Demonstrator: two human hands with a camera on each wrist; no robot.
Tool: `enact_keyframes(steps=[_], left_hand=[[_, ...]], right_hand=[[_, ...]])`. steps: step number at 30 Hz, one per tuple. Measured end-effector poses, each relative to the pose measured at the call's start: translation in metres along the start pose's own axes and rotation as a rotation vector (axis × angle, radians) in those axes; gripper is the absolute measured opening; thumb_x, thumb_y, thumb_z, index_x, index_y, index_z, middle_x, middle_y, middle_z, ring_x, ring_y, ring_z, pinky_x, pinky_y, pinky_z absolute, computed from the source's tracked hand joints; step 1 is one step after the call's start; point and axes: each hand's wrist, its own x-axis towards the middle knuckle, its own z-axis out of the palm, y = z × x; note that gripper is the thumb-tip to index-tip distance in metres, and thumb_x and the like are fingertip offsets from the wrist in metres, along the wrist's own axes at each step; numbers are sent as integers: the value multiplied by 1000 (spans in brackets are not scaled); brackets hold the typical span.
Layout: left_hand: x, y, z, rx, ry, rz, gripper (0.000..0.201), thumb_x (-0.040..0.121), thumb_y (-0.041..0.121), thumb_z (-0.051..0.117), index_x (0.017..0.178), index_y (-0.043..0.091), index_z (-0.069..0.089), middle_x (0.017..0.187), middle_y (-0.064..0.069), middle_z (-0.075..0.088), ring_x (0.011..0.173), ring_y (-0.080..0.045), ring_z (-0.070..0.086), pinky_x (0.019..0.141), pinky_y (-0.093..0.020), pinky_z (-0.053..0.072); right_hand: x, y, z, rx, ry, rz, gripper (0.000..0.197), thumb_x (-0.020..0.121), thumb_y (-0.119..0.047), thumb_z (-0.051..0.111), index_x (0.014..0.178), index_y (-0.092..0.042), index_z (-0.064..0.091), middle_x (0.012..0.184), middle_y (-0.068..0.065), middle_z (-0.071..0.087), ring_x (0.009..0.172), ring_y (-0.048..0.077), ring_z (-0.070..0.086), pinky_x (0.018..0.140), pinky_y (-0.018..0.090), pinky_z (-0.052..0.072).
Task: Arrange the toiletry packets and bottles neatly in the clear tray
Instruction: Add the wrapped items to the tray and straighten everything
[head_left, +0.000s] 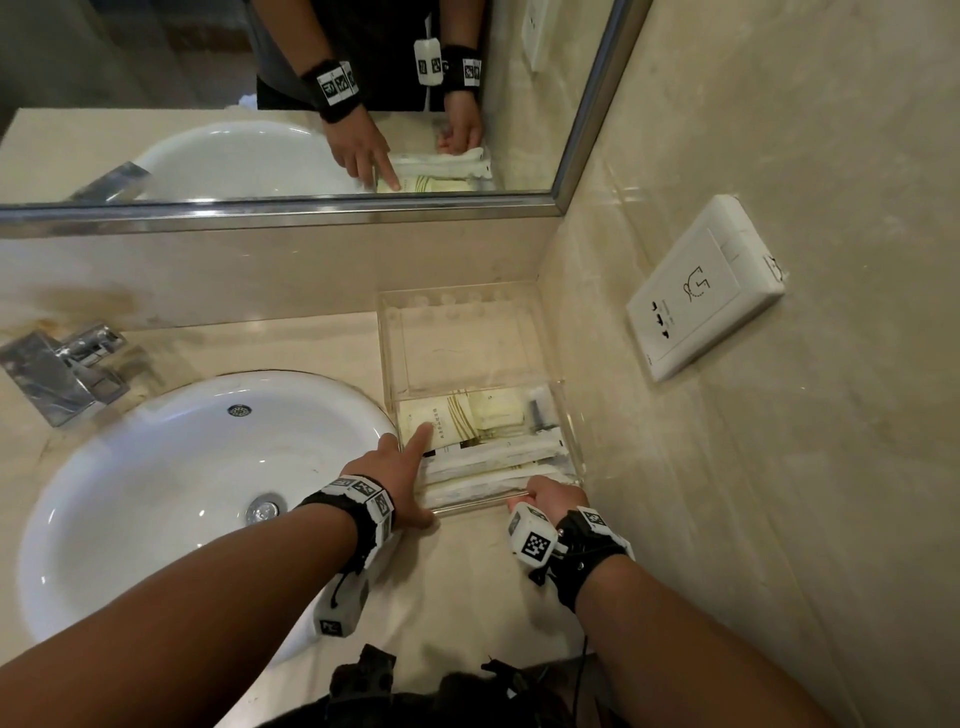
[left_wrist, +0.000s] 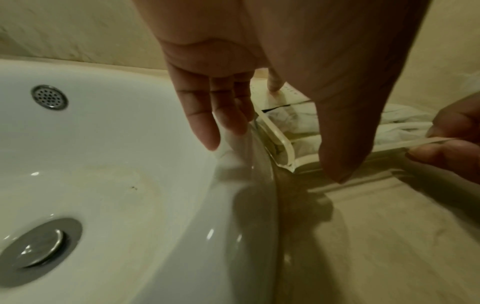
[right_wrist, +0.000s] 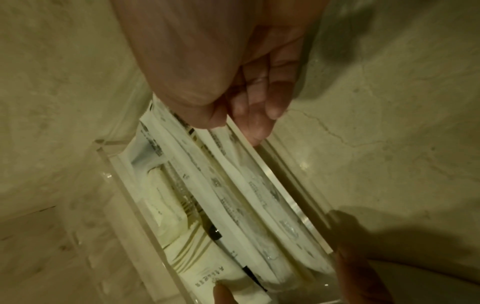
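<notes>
1. The left hand (head_left: 397, 480), fingers straight, presses its index fingertip on a cream packet (head_left: 434, 420).
2. The right hand (head_left: 550, 496) pinches the clear tray (head_left: 467, 506) near wall, lower centre-right.
3. Long white packets (head_left: 493, 457) lie left-to-right inside.

Cream, perhaps gold-striped packet (head_left: 441, 418); white basin (head_left: 171, 467)
</notes>
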Motion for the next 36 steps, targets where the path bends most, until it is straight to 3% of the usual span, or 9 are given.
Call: enact_keyframes(steps=[3, 10, 12, 20, 23, 26, 29, 32, 36], left_hand=[[3, -2, -5, 15, 1, -5, 126, 55, 71, 78, 148, 45, -4, 130, -9, 42, 104, -30, 61, 77, -41, 55], [7, -3, -1, 34, 20, 5, 127, 54, 75, 74, 148, 43, -5, 130, -8, 41, 108, -29, 58, 79, -40, 55], [9, -4, -1, 35, 21, 8, 126, 54, 75, 74, 148, 43, -5, 130, -7, 41, 107, -28, 58, 79, -40, 55], [13, -7, -8, 31, 37, 2, 122, 55, 76, 69, 147, 44, -6, 133, -8, 38, 106, -28, 58, 80, -40, 56], [13, -9, -15, 38, 53, -5, 120, 58, 74, 69, 147, 42, -6, 136, -10, 38, 107, -30, 58, 81, -41, 56], [14, -9, -21, 65, 56, -4, 119, 60, 75, 68, 148, 41, -4, 137, -11, 38, 110, -32, 57, 83, -43, 55], [16, -7, -22, 73, 50, -1, 118, 61, 75, 67, 149, 39, -2, 140, -13, 36, 113, -34, 56, 84, -43, 54], [19, -6, -22, 77, 52, -8, 117, 62, 75, 66, 150, 37, 0, 138, -12, 38, 112, -33, 56, 83, -43, 54], [20, -8, -21, 73, 95, 13, 113, 66, 74, 64, 149, 39, -3, 136, -12, 40, 110, -33, 56, 82, -43, 55]], right_hand=[[1, -5, 4, -130, -9, -28, 43, 84, -16, 61, 43, -17, 48, 62, 6, 58, 54, 21, 54, 55, 24, 42], [-1, -12, 7, -127, -51, -30, 20, 93, -13, 56, 76, -5, 63, 77, 8, 71, 76, 26, 63, 77, 33, 54], [-2, -11, 5, -90, -67, 5, 24, 90, -9, 55, 67, -6, 57, 61, 4, 71, 69, 27, 63, 70, 35, 56], [-5, -23, 9, -45, -74, 47, 17, 86, -11, 54, 80, -2, 66, 81, 14, 75, 51, 25, 59, 43, 19, 44], [4, -26, 15, -90, -86, 0, 17, 87, -14, 58, 75, -3, 64, 91, 17, 77, 65, 27, 63, 58, 27, 48], [12, -28, 19, -102, -77, -26, 22, 91, -12, 59, 69, -5, 56, 63, 5, 72, 72, 27, 65, 67, 29, 51], [16, -31, 24, -95, -88, -27, 18, 92, -13, 58, 76, -6, 55, 67, 2, 75, 89, 28, 68, 81, 32, 55], [29, -29, 24, -14, -87, -5, 22, 96, -6, 53, 74, -7, 50, 46, -5, 65, 79, 25, 63, 82, 35, 58], [38, -28, 22, -86, -86, -2, 19, 68, -26, 61, 71, -9, 70, 83, 14, 77, 78, 29, 70, 88, 48, 57]])
